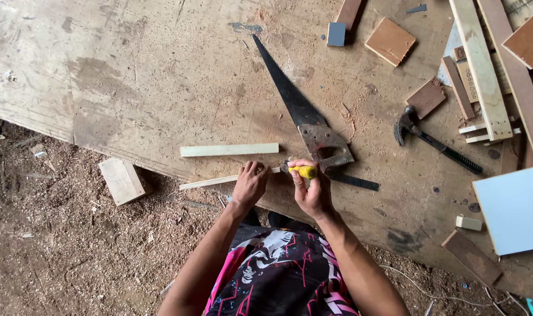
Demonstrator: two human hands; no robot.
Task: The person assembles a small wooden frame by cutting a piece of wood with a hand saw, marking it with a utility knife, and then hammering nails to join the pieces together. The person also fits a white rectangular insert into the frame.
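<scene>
Thin wooden strip (pixel 219 181) lies along the near edge of the desk (pixel 161 88), just below the middle of the frame, its left end jutting past the edge over the sawdust floor (pixel 56 246). Just above it a wider pale batten (pixel 229 150) lies parallel, close but apart. A handsaw (pixel 301 114) runs diagonally from the upper middle down to its worn handle right beside the hands, and a dark flat strip (pixel 354 181) sits just right of them. Further right lie a claw hammer (pixel 433 139), a stack of planks and offcuts (pixel 488 76) in the upper right, and a pale blue board (pixel 512 208) at the right edge.

The upper left of the desk is bare plywood, giving open room there; the right side is crowded. A small wood block (pixel 121 181) rests on the floor at lower left.

The left hand (pixel 250 184) presses down on the strip's right end, fingers curled over it. The right hand (pixel 313 190) is closed around a yellow-handled tool (pixel 301 171), whose tip meets the strip just beside the left fingers.
</scene>
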